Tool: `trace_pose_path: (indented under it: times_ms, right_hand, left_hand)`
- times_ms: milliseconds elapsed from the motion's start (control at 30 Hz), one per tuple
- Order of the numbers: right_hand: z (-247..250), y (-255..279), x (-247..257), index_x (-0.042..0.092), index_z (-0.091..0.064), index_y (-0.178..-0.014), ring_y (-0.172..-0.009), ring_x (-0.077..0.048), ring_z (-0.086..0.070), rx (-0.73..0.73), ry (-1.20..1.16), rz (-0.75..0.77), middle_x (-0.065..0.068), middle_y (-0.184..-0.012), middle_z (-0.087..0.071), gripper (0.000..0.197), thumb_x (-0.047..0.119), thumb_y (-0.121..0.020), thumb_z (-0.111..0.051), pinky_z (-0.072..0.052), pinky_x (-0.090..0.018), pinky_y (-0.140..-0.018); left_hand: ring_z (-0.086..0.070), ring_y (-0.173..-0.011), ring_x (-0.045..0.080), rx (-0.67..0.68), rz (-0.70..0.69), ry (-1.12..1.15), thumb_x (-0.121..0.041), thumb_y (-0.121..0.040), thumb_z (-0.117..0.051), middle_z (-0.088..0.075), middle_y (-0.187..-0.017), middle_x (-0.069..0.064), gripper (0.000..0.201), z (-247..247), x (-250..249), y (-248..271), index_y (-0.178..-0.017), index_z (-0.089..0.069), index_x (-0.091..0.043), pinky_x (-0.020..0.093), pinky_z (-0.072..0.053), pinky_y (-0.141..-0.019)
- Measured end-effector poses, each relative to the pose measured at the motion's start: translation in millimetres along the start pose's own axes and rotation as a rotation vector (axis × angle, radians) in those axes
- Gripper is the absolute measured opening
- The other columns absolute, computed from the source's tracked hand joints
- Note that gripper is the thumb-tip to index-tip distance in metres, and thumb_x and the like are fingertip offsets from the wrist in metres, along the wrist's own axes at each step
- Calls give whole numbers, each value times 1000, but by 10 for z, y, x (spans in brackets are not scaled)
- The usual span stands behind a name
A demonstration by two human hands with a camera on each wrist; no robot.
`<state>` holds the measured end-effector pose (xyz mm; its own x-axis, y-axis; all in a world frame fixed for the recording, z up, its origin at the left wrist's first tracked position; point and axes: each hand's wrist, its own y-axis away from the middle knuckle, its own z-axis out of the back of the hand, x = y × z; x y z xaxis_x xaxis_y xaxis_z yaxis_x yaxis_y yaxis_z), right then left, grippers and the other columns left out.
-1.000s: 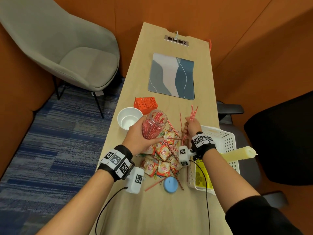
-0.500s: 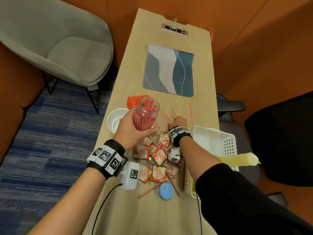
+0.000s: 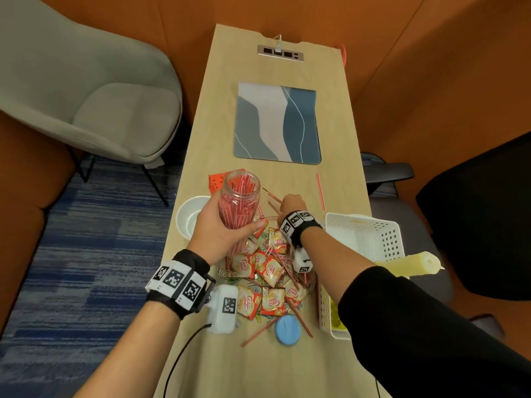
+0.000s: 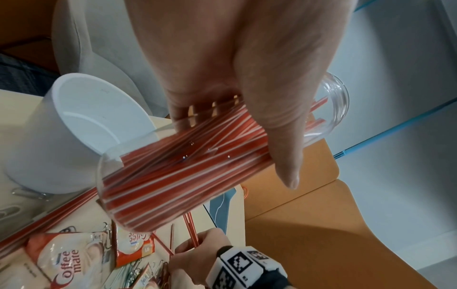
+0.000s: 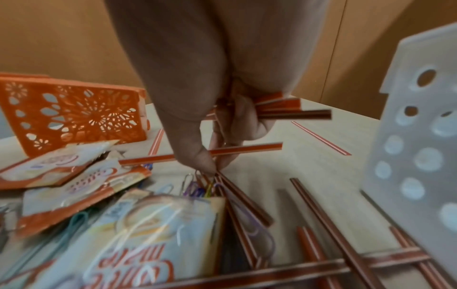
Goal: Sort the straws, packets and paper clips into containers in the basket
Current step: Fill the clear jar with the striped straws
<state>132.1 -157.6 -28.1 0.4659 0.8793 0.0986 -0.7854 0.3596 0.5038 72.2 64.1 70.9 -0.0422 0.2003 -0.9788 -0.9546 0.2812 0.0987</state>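
Observation:
My left hand (image 3: 221, 228) grips a clear jar (image 3: 240, 202) packed with red-and-white straws, held tilted above the table's left side; in the left wrist view the thumb lies across the jar (image 4: 188, 168). My right hand (image 3: 291, 205) is down on the table just right of the jar. It holds a few straws (image 5: 294, 114) in its curled fingers, while thumb and forefinger pinch at a loose straw (image 5: 245, 150). Coffee-creamer packets (image 3: 267, 271) lie heaped with coloured paper clips (image 5: 197, 187) and more straws below both hands.
A white perforated basket (image 3: 388, 234) stands at the table's right edge with a pale yellow object (image 3: 413, 264) beside it. A white cup (image 3: 186, 216) and an orange container (image 3: 215, 182) sit left of the jar. A blue lid (image 3: 287, 330), a lone straw (image 3: 320, 192) and a mat (image 3: 277, 124) lie around.
My right hand, which held straws raised near the basket, has dropped to the table beside the jar. The left hand has kept the jar, now held more upright.

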Motion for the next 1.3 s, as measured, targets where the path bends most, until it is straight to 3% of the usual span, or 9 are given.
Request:
trace_pose_path:
  times_ms: [100,400,533,700,833,933,1000,1100,1300]
  right_hand:
    - [-6,18,26,9,-55,-73,-74,-24,-61,24,10,15,-11,-91,-65,22,15,-80,-75,-49,-24,-66]
    - [50,161,-60,-3,-65,-107,-95,-31,-66,64,-37,81,-16,-108,-68,25,14,-96,-50,-47,-29,-71]
    - [426,360,-197,4,-70,-106,-89,-24,-60,-25,-468,104,-6,-99,-63,27,19,-100,-48,-42,-24,-67]
    - [884,936,-364,18,-58,-71,-64,-15,-50,-217,-928,166,-1,-72,-59,41,27,-104,-35,-41,-31,-67]
    - [1194,1559,-361,24,-62,-67,-81,-21,-60,-240,-1298,328,-2,-77,-69,48,27,-105,-34,-47,-39,-88]
    - [1333,1987,-227,14,-51,-80,-61,-18,-53,-95,-1726,524,0,-60,-51,34,23,-107,-32,-48,-31,-67]
    - [1337,2205,-126,15,-47,-82,-49,-10,-34,-11,-1859,599,5,-57,-33,29,23,-107,-34,-35,-24,-53]
    - [1175,2368,11,17,-42,-73,-47,-8,-26,12,-1834,656,6,-56,-28,35,32,-103,-39,-27,-22,-48]
    - [922,2564,71,18,-44,-61,-53,-15,-41,-118,-1639,616,0,-57,-36,41,30,-99,-51,-39,-26,-61]
  left_hand:
    - [-64,-108,-2,13,5,-11,-37,-63,-93,-69,-117,-11,81,-15,13,56,-132,-55,-19,11,-50,-90]
    - [-65,-102,-6,27,20,-33,-28,-65,-95,-69,-113,-12,74,-36,65,94,-128,-56,-19,6,-49,-84]
    - [-66,-103,-3,47,17,-49,-31,-65,-95,-70,-114,-10,75,-85,69,154,-128,-56,-19,11,-51,-87]
    - [-65,-107,-1,95,23,-71,-35,-63,-96,-70,-117,-10,83,-171,112,305,-133,-54,-20,17,-51,-91]
    - [-60,-97,-17,144,27,-101,-25,-64,-96,-66,-109,-16,75,-294,75,479,-126,-54,-20,5,-48,-85]
    - [-55,-88,-23,189,4,-140,-22,-64,-95,-61,-102,-23,71,-391,49,612,-122,-54,-21,-1,-43,-76]
    - [-58,-95,-17,221,2,-137,-24,-63,-96,-64,-106,-19,76,-437,13,698,-126,-55,-17,7,-48,-86]
    - [-63,-103,-4,258,-15,-134,-30,-62,-96,-68,-111,-12,78,-474,-50,777,-127,-54,-21,24,-53,-94]
    - [-60,-99,-10,248,-45,-172,-30,-62,-96,-65,-107,-17,77,-378,-145,919,-126,-53,-23,7,-46,-82]
